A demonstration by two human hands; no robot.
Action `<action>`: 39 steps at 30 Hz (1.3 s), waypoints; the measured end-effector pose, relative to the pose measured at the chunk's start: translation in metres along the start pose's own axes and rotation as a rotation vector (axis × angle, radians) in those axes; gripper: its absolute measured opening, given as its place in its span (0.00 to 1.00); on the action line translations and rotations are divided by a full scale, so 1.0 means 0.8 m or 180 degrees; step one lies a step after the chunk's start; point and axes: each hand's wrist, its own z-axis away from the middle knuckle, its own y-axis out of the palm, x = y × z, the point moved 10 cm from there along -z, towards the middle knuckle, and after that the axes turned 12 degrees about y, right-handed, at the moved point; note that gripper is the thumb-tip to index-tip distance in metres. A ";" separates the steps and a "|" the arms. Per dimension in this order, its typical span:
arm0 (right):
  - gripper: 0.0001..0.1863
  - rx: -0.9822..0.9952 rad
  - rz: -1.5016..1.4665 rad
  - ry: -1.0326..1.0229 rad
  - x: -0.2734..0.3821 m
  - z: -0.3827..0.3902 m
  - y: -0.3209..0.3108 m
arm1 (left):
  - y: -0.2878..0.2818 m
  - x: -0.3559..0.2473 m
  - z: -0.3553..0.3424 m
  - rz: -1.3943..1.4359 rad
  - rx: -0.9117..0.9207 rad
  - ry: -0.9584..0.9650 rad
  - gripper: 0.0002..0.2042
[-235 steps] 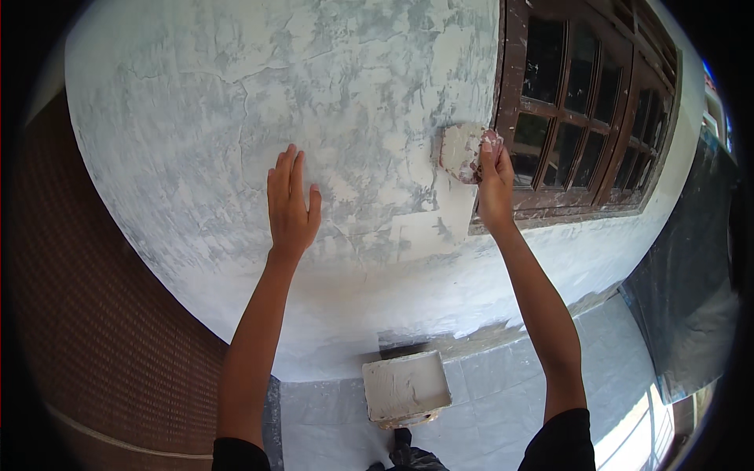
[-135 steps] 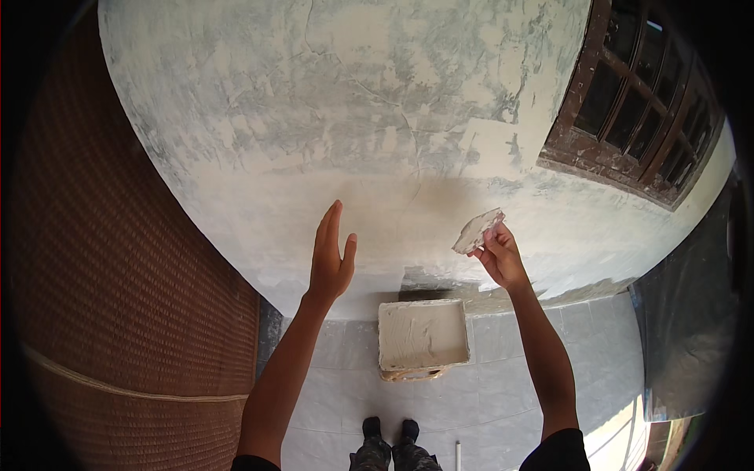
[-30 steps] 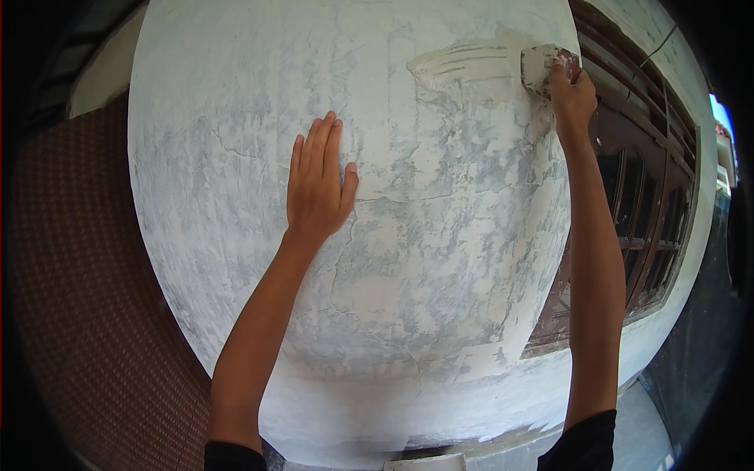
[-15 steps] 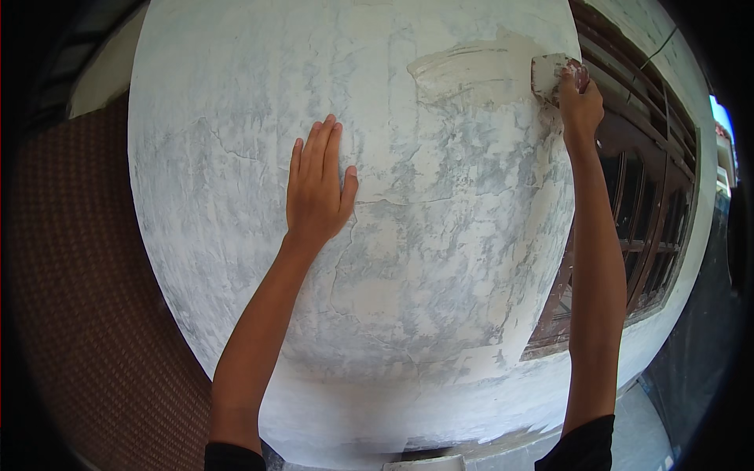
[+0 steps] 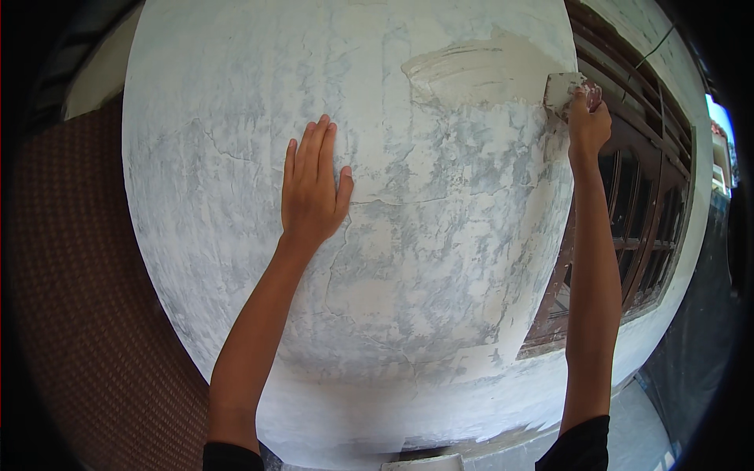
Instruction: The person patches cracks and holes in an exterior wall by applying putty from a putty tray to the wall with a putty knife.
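Observation:
In front of me is a white and grey patchy wall (image 5: pixel 408 259) with thin cracks across it. My left hand (image 5: pixel 316 184) lies flat against its middle, fingers stretched upward and thumb apart, holding nothing. High on the right, my right hand (image 5: pixel 589 125) is closed around a putty knife (image 5: pixel 562 93) with a broad, filler-smeared blade and a reddish-brown handle. The blade is at the wall's right edge, beside the window opening. To its left spreads a patch of beige filler (image 5: pixel 487 71) with curved ridges along its upper left part.
A brown wooden window (image 5: pixel 636 212) with panes and bars stands to the right of the wall. On the left hangs a brown woven screen (image 5: pixel 86 290). A pale flat-topped object (image 5: pixel 424 463) shows at the bottom edge. Dark sheeting (image 5: pixel 683 337) is at the far right.
My right hand has moved slightly down and to the right with the putty knife, toward the wall's edge. My left hand keeps its place on the wall; the view has shifted a little.

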 end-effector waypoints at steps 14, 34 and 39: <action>0.23 -0.0164 -0.0075 -0.0141 0.021 -0.003 -0.001 | 0.000 0.001 0.007 -0.0008 0.0035 -0.0002 0.29; 0.19 0.1337 -0.1644 -0.0893 0.143 0.047 0.084 | 0.002 0.000 0.005 -0.0058 0.0014 0.0045 0.29; 0.24 0.1698 -0.0299 -0.1769 0.186 0.116 0.134 | -0.005 0.006 0.008 0.0000 0.0045 0.0018 0.29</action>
